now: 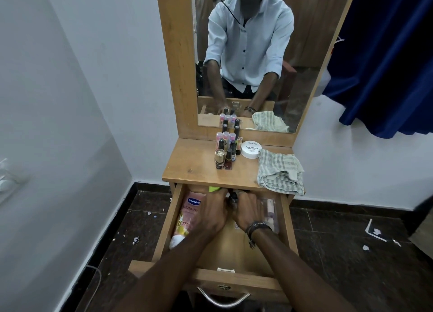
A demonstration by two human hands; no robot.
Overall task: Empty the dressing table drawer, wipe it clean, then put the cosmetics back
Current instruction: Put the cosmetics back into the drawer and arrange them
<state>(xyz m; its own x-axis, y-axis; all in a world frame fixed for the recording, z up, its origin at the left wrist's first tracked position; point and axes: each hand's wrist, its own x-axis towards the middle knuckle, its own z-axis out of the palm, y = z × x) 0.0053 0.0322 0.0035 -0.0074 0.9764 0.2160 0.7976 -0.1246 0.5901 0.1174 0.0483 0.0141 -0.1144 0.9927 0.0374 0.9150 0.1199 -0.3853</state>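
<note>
1. The drawer (287, 220) stands pulled out below the tabletop (194, 171), and it serves as the landmark here; emptying looks well under way but not finished.
2. Above the drawer, on the tabletop, a cluster of nail polish bottles (226, 151) and a white nail polish remover tub (251, 149) already stand, apparently moved out.
3. Beside them, over the drawer's right side, lies the striped cloth (280, 171), bunched and unused; wiping seems not yet begun.
4. Inside the drawer along its left wall lies a pink Vaseline lotion tube (187, 218); along its right wall sits a clear pouch with a pale tube (270, 209); something green (214, 189) shows at the back edge.
5. The left hand (212, 212) reaches to the back of the drawer, fingers curled downward; what it holds I cannot tell.
6. The right hand (247, 209), just beside it, curls its fingers round a small dark bottle (233, 198).
7. Left to do: lift out the remainder, wipe, then refill.
</note>
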